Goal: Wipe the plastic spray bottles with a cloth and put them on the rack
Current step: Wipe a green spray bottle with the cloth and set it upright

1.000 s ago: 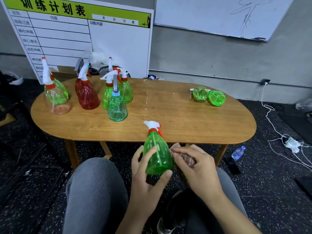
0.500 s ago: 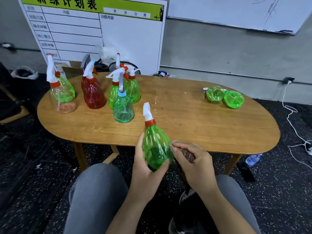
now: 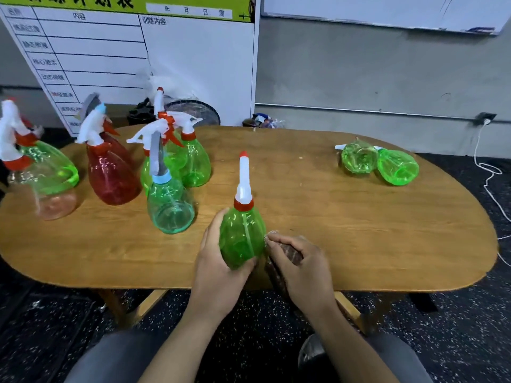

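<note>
We count eleven spray bottles: one green bottle (image 3: pixel 241 239) in hand, eight standing bottles (image 3: pixel 169 205) at left, two green bottles (image 3: pixel 397 167) lying at right; one cloth (image 3: pixel 282 258).

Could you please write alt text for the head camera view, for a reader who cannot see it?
A person's left hand grips a green spray bottle upright while the right hand presses a brown cloth to its side, above a wooden table. More bottles stand at the left; two green ones lie at the right.
</note>
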The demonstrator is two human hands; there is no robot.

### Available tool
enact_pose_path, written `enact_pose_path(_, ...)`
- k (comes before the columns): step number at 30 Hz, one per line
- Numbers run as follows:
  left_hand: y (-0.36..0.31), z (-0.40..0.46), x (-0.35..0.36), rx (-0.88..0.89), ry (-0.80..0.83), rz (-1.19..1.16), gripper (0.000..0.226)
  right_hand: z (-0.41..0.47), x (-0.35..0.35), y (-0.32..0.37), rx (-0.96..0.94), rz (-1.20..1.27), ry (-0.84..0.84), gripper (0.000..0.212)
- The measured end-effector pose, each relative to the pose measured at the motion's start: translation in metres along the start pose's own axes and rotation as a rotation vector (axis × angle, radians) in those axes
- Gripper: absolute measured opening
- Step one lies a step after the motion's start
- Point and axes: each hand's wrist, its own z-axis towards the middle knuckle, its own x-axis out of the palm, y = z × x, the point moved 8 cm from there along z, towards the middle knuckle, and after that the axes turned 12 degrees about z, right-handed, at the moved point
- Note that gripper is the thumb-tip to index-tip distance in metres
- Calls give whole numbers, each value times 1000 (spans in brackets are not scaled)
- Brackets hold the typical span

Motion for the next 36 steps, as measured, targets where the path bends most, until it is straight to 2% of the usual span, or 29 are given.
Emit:
enact_pose_path(13, 29, 132, 16, 16, -162, 170, 104, 109, 37, -15, -138, -183, 34, 16)
enact_pose_path(19, 37, 181, 26, 29, -159, 109, 103, 151, 39, -15, -245, -393, 83, 21)
enact_pose_path(27, 46, 172, 19, -41, -203, 110, 123, 148, 25, -23, -193, -341, 61, 21)
enact_pose_path(31, 26, 132, 13, -38, -285, 144, 107, 143, 9, -18, -200, -307, 40, 22)
enact_pose_path(36, -14, 101, 44, 32, -263, 123, 87, 138, -34, -10, -220, -258, -32, 21)
